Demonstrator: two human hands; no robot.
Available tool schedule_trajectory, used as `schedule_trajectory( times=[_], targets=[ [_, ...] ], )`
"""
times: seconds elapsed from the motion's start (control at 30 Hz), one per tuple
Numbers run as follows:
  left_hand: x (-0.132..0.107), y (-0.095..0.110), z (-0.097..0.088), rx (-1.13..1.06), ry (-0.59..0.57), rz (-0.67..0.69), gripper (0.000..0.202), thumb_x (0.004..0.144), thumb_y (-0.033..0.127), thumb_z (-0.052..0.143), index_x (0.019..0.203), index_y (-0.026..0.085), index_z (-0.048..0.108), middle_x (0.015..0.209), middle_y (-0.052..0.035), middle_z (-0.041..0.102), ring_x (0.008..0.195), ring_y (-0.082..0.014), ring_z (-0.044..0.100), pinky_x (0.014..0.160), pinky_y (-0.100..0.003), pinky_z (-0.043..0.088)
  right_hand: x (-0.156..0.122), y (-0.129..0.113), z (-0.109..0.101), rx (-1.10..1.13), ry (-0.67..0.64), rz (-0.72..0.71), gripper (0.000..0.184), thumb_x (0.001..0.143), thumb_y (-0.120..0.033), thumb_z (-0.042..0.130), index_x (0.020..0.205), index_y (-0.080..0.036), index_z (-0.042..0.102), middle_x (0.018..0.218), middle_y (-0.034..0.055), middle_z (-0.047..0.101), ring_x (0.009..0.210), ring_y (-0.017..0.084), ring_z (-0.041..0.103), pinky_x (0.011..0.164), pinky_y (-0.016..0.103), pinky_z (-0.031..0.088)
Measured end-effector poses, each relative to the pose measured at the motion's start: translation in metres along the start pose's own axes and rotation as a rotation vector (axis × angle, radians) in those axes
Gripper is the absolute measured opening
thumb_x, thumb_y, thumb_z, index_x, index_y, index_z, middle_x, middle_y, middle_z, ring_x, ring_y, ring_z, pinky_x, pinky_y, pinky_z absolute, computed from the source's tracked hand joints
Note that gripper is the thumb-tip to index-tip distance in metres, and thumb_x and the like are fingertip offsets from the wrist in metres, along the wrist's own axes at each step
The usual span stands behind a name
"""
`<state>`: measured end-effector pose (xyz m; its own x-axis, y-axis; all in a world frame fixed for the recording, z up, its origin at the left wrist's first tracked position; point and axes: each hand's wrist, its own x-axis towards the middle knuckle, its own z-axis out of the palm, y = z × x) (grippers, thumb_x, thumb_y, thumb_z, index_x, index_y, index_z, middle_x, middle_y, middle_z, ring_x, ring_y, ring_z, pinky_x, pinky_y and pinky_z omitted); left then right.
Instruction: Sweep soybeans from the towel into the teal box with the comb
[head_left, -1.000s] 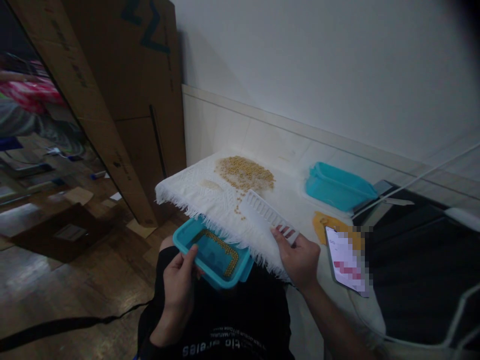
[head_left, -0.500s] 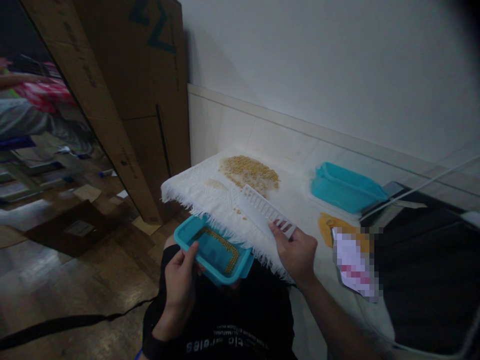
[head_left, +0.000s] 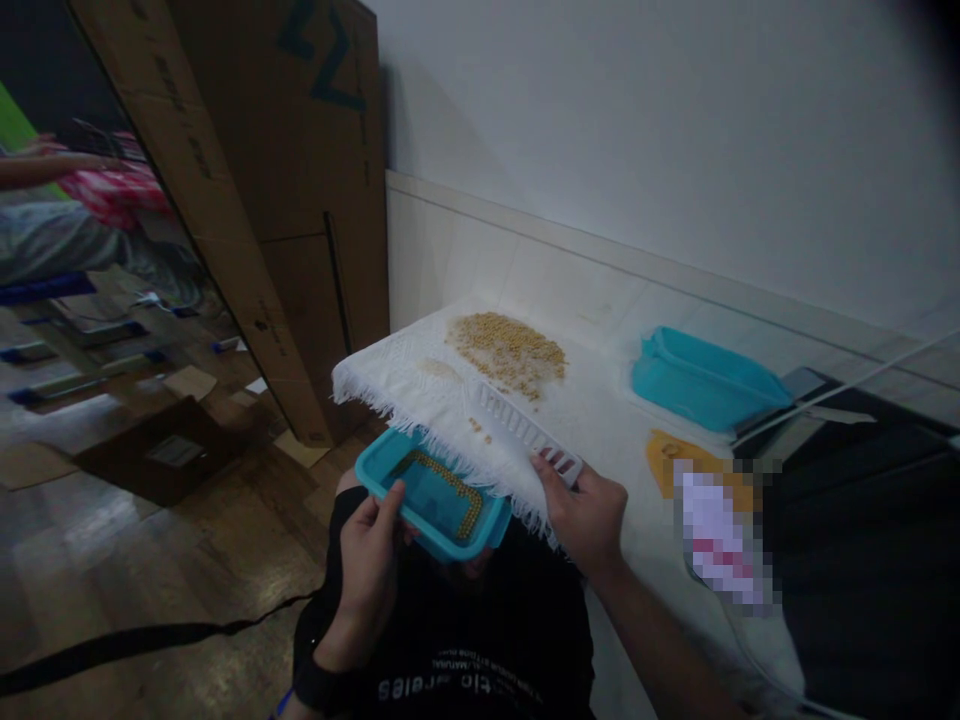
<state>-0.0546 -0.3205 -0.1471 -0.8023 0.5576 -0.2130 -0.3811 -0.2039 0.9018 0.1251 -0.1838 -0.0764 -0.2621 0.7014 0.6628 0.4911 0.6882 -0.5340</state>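
My left hand [head_left: 375,545] grips the near left rim of a teal plastic tray [head_left: 435,515] below the table's front edge. Yellow soybean-like beans [head_left: 471,508] line the tray's far and right sides. In my right hand [head_left: 585,505] is a white slotted plastic piece [head_left: 529,425], held by its near end and slanting over the fringed white cloth [head_left: 390,370]. A few loose beans lie left of this piece, close to the fringe. Farther back, a larger spread of beans [head_left: 510,345] covers part of the cloth.
A second teal tray [head_left: 705,380] stands by the wall. Near it lie an orange item [head_left: 667,460], a pixelated packet [head_left: 716,540] and a black bag-like thing [head_left: 870,530]. A tall cardboard box [head_left: 300,200] stands left of the table; another person's leg [head_left: 82,240] shows beyond it.
My right hand has drawn the white slotted piece slightly left and toward the front edge, away from the large bean spread. The camera view has shifted a little. Both hands keep their hold.
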Motion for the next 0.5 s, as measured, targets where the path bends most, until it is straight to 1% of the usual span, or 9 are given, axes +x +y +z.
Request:
schedule_trajectory(
  times=[0.13, 0.27, 0.33, 0.43, 0.5],
  targets=[
    [0.001, -0.001, -0.002, -0.001, -0.014, 0.003, 0.039, 0.075, 0.049, 0.081, 0.064, 0.017, 0.062, 0.054, 0.0024, 0.056, 0.048, -0.0103, 0.047, 0.049, -0.023, 0.039, -0.004, -0.011, 0.005, 0.027, -0.042, -0.028, 0.031, 0.092, -0.042, 0.064, 0.084, -0.017, 0.079, 0.071, 0.0072, 0.078, 0.057, 0.022, 0.074, 0.055, 0.027, 0.055],
    [0.004, -0.003, -0.006, 0.017, -0.002, 0.0, 0.036, 0.076, 0.049, 0.081, 0.07, 0.016, 0.065, 0.055, 0.0034, 0.054, 0.049, -0.0106, 0.046, 0.048, -0.023, 0.037, -0.004, -0.017, 0.002, 0.097, -0.088, -0.053, 0.028, 0.091, -0.04, 0.066, 0.086, -0.017, 0.079, 0.075, 0.0071, 0.079, 0.062, 0.021, 0.075, 0.056, 0.025, 0.055],
    [0.005, -0.004, -0.007, 0.018, -0.015, 0.003, 0.035, 0.078, 0.049, 0.079, 0.072, 0.017, 0.067, 0.055, 0.0039, 0.053, 0.049, -0.0105, 0.045, 0.048, -0.023, 0.036, 0.004, -0.011, -0.001, 0.077, -0.048, -0.023, 0.029, 0.09, -0.042, 0.066, 0.084, -0.017, 0.079, 0.074, 0.0073, 0.079, 0.062, 0.022, 0.074, 0.056, 0.026, 0.054],
    [0.005, -0.003, -0.006, 0.006, -0.013, 0.014, 0.034, 0.076, 0.049, 0.08, 0.071, 0.018, 0.066, 0.057, 0.0038, 0.053, 0.05, -0.0106, 0.045, 0.047, -0.024, 0.036, 0.024, 0.007, -0.002, -0.034, 0.05, 0.055, 0.033, 0.089, -0.046, 0.066, 0.081, -0.017, 0.078, 0.071, 0.0083, 0.078, 0.061, 0.023, 0.073, 0.056, 0.027, 0.052],
    [0.004, -0.002, -0.005, 0.0, -0.004, 0.017, 0.035, 0.074, 0.049, 0.081, 0.07, 0.018, 0.066, 0.057, 0.0034, 0.054, 0.05, -0.0108, 0.045, 0.046, -0.024, 0.036, 0.037, 0.02, -0.002, -0.091, 0.05, 0.084, 0.034, 0.089, -0.047, 0.065, 0.081, -0.016, 0.078, 0.072, 0.009, 0.078, 0.063, 0.024, 0.074, 0.056, 0.028, 0.051]
  ],
)
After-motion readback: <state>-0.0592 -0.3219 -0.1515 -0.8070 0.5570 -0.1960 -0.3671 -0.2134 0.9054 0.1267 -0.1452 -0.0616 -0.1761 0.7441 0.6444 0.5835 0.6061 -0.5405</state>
